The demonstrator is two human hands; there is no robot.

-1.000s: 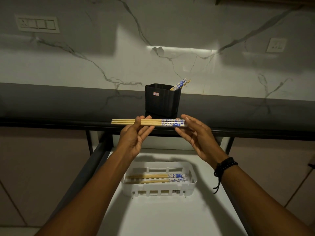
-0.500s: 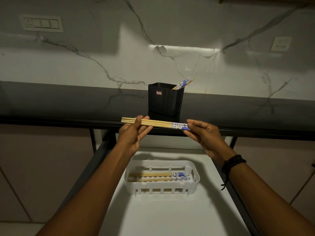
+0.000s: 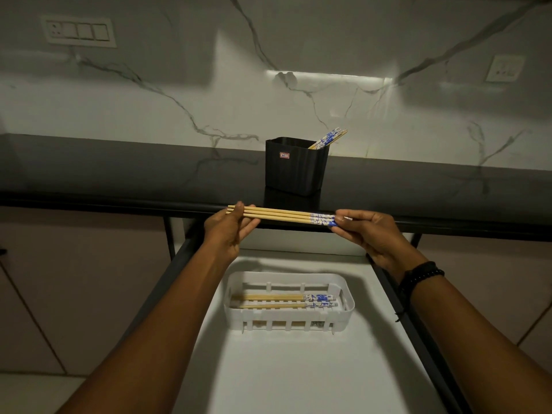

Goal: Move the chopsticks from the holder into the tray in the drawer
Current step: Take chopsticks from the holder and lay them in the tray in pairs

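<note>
Chopsticks (image 3: 280, 216) lie crosswise, blue ends right, between both hands.

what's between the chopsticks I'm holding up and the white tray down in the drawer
Nothing solid: the head view shows open air and bare white drawer floor between the held wooden blue-patterned chopsticks and the white slotted plastic tray.

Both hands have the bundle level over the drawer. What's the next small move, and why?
Probably lower the bundle straight down into the tray. The left hand and right hand hold its ends level, about parallel to the chopsticks already lying in the tray, with painted ends on the same side. The tray sits below and nearer, so draw back slightly while descending.
</note>
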